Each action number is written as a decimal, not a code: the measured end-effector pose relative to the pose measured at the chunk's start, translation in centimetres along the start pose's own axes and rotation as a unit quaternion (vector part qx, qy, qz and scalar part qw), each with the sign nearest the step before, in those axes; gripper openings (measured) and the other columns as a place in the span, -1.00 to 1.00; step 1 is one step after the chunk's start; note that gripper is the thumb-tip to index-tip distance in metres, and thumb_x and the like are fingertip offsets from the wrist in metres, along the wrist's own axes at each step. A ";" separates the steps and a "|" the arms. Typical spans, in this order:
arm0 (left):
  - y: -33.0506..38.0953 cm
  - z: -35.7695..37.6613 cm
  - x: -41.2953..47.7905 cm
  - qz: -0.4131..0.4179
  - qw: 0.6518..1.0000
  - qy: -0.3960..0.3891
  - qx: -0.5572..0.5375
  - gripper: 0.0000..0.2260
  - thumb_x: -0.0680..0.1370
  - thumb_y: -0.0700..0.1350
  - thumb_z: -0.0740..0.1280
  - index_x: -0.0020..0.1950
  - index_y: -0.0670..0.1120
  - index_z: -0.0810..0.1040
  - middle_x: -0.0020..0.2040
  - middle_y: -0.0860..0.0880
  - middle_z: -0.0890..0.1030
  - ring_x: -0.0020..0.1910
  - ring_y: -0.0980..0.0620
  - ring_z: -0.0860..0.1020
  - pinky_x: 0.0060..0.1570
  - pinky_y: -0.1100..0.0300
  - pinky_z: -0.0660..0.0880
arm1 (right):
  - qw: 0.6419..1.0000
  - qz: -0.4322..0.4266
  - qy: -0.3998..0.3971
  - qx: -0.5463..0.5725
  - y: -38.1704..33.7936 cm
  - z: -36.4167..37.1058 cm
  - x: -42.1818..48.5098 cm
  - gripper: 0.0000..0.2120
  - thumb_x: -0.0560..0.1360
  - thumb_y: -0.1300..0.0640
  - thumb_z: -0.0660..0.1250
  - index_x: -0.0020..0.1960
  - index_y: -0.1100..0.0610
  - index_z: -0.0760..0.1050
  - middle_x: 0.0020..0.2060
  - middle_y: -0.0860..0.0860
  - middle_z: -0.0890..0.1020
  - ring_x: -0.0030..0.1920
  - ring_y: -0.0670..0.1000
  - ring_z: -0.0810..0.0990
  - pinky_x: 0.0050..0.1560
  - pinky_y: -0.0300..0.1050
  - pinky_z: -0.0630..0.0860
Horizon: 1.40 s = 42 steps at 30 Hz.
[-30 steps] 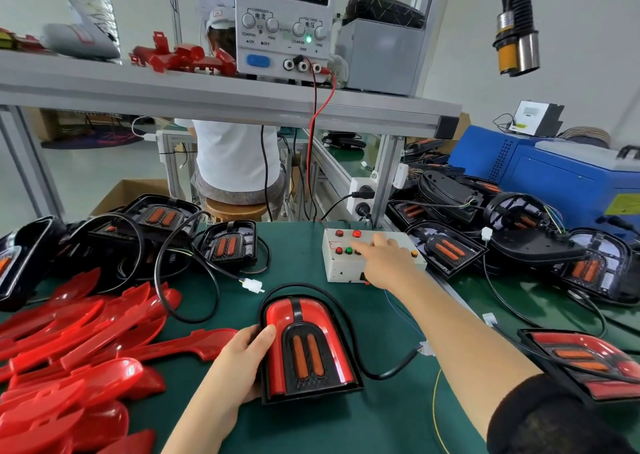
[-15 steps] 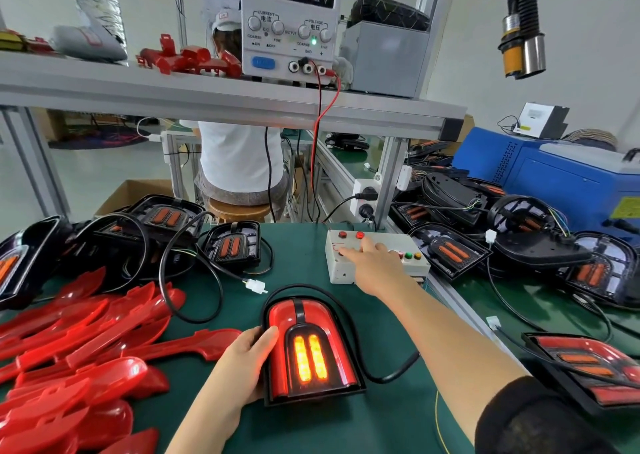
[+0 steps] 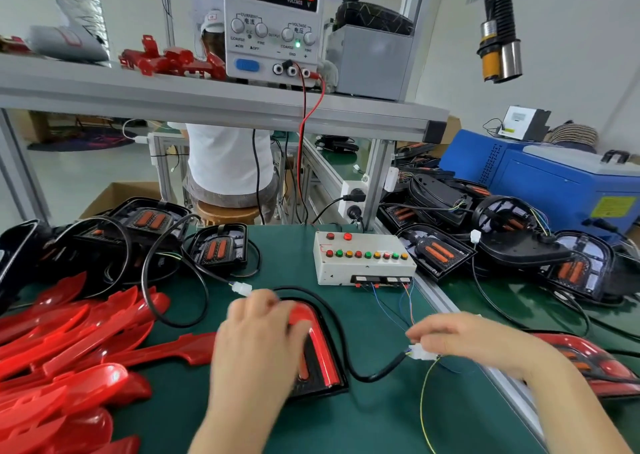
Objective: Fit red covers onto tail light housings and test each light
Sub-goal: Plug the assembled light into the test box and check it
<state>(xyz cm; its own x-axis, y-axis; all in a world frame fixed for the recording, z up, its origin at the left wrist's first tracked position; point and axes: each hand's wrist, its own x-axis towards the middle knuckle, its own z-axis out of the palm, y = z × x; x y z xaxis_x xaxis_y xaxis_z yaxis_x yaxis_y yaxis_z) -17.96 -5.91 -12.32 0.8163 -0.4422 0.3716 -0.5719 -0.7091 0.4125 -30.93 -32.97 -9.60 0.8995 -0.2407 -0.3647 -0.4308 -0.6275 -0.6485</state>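
A tail light point(image 3: 320, 356) with its red cover fitted lies on the green mat, unlit. My left hand point(image 3: 256, 336) lies flat over its left half and top, hiding most of it. The light's black cable loops right to a white connector point(image 3: 420, 353), which my right hand point(image 3: 460, 337) pinches at its fingertips. Behind stands the white test box point(image 3: 363, 258) with a row of coloured buttons. A heap of loose red covers point(image 3: 69, 349) fills the near left. Uncovered black housings point(image 3: 218, 246) sit at the back left.
Further black housings point(image 3: 436, 251) and cables crowd the right bench. A covered tail light point(image 3: 588, 363) lies near right. The power supply point(image 3: 273, 21) on the shelf reads 12.00 V. A blue machine point(image 3: 554, 183) stands at the right; a seated person is behind the bench.
My right hand left the test box buttons and came back to the white connector. The light's inner strips, lit half a second ago, are dark. My left hand slid from the side onto the cover.
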 end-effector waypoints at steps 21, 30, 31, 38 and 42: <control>5.8 3.3 2.3 0.086 0.965 -0.232 -0.086 -0.68 0.58 0.12 0.15 -0.29 0.00 0.48 -0.18 0.02 0.65 -0.11 0.00 0.55 0.17 0.05 0.38 | 0.992 -0.086 0.096 0.005 0.3 2.5 1.9 -0.72 0.57 0.14 0.32 -0.19 -0.20 0.65 -0.33 -0.19 0.58 -0.21 -0.18 0.53 -0.09 -0.27 0.42; 3.3 2.4 2.8 -0.039 0.953 -0.231 -0.193 -0.70 0.51 0.11 0.23 -0.22 -0.05 0.62 -0.39 0.15 0.63 -0.43 0.20 0.49 -0.19 0.21 0.41 | 0.974 -0.012 0.220 0.047 2.9 0.8 2.0 -0.75 0.57 0.04 0.29 -0.21 -0.15 0.65 -0.41 -0.13 0.55 -0.26 -0.09 0.50 -0.14 -0.09 0.35; 2.7 2.2 3.0 -0.051 0.948 -0.226 -0.217 -0.71 0.50 0.10 0.25 -0.25 -0.05 0.62 -0.47 0.15 0.58 -0.53 0.20 0.42 -0.33 0.24 0.35 | 0.964 0.000 0.258 0.066 3.1 0.4 2.1 -0.76 0.56 0.04 0.30 -0.21 -0.11 0.66 -0.40 -0.11 0.55 -0.23 -0.04 0.51 -0.13 -0.07 0.35; 3.3 1.8 2.2 -0.068 0.947 -0.197 -0.245 -0.66 0.52 0.19 0.25 -0.39 0.05 0.51 -0.56 0.24 0.46 -0.57 0.25 0.39 -0.43 0.26 0.24 | 0.888 0.011 0.424 -0.179 -0.5 2.7 3.5 -0.63 0.55 -0.18 0.22 0.25 -0.06 0.55 0.18 -0.09 0.57 0.26 0.00 0.42 0.25 -0.02 0.35; 3.9 2.0 1.3 -0.029 0.977 -0.138 -0.159 -0.66 0.54 0.21 0.20 -0.17 0.00 0.60 -0.35 0.10 0.54 -0.25 0.12 0.51 -0.10 0.14 0.40 | 0.971 -0.042 0.111 0.206 -5.2 7.2 1.6 -0.70 0.33 -0.39 0.24 0.00 -0.36 0.52 -0.14 -0.20 0.66 -0.24 -0.12 0.65 -0.30 -0.21 0.47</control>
<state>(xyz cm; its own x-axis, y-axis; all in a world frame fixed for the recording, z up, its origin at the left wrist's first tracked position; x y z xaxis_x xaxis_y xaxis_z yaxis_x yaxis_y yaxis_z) -18.93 -10.32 -11.90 0.8134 -0.5692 0.1198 -0.4848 -0.5494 0.6805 -27.80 -24.77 -11.60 0.9067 -0.3841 -0.1745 -0.3059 -0.3136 -0.8989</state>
